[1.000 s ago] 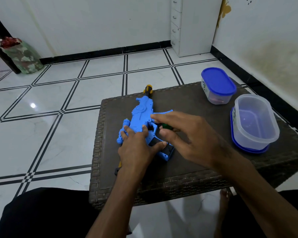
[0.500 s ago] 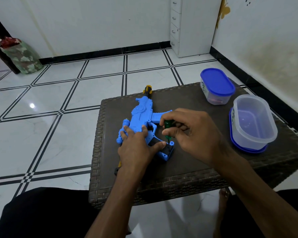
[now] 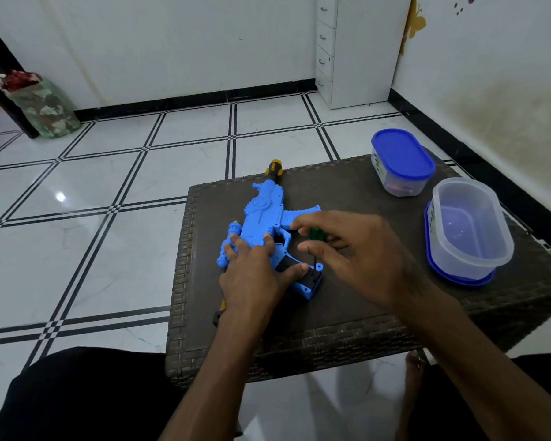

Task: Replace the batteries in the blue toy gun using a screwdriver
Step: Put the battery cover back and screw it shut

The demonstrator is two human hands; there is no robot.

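**Blue plastic pinned flat, driver set upright at the grip**

Blue toy gun (image 3: 264, 214) lies on its side on the dark woven counter (image 3: 347, 300), muzzle pointing away from the person, grip end nearest them. Laid flat like this, the black panel on the grip faces up where a tool can reach it; probably the battery cover.

Left hand (image 3: 255, 275) presses down on the gun's rear body, fingers spread over the blue shell, thumb stretched out along the grip. Likely reason: to stop the light toy from turning or sliding under the driver.

Right hand (image 3: 347, 253), just right of the gun, pinches the green handle of a screwdriver (image 3: 316, 240) between thumb and fingertips. Shaft stands nearly upright, tip down at the grip's outer corner. Whether the tip is seated in a screw head cannot be told. A fingertip hold suits twirling a small screw.

Right of the gun, well apart: an open clear tub (image 3: 468, 224) resting on a blue lid, and beyond it a closed tub with blue lid (image 3: 401, 160). The open one would do for loose screws. No batteries in view
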